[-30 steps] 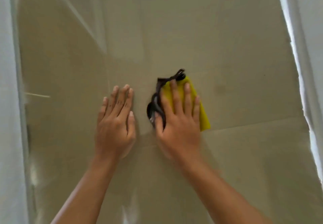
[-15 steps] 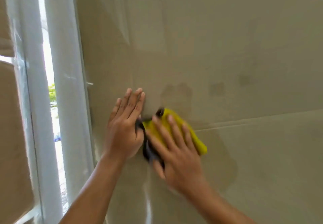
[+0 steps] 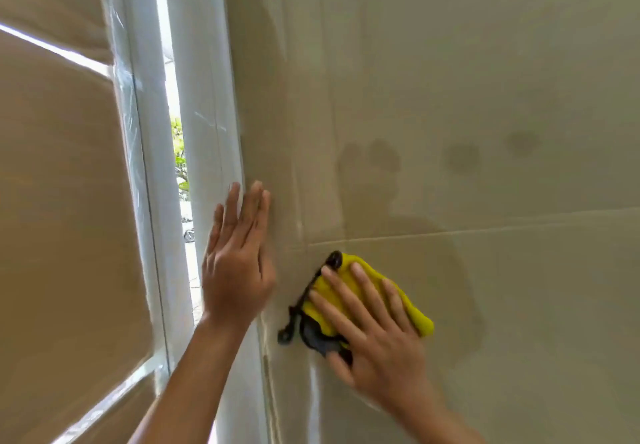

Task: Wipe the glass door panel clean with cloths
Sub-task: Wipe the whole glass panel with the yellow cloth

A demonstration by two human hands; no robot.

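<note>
Yellow cloth [image 3: 408,305] first: the right hand's fingers [image 3: 346,284] lie straight and fanned out across it, pressing it flat against the glass door panel [image 3: 450,80] rather than curling round it. Poking out on the thumb side, at about 9 o'clock of the yellow one, is a dark cloth [image 3: 311,334] with a thin black edging that loops up toward 11 o'clock. The right hand [image 3: 377,336] itself sits at roughly 5 o'clock from the middle of the view, forearm running off to the bottom right corner.

Left fingers [image 3: 254,208] are straight too, close together, pointing to 12 o'clock and lying against the glass right beside the frame. The left hand [image 3: 235,270] holds nothing, it's just flat on the panel at 10 o'clock of the cloths and a little apart from them. Its thumb side is kinda blurry.

The panel looks beige all over, with a pale seam [image 3: 485,229] running across it just above the cloths toward 3 o'clock, and a few dull darker smudges [image 3: 462,158] up at 1 o'clock. There's a faint shadowy patch around the right hand as well.

At 9 o'clock of the left hand is the white frame [image 3: 204,97], upright, with what looks like clear film on it. Past that a narrow bright gap [image 3: 178,166] shows some green leaves outside, then a second white upright [image 3: 138,132] and a beige side panel [image 3: 62,201] filling the left edge, crossed by pale bands.
</note>
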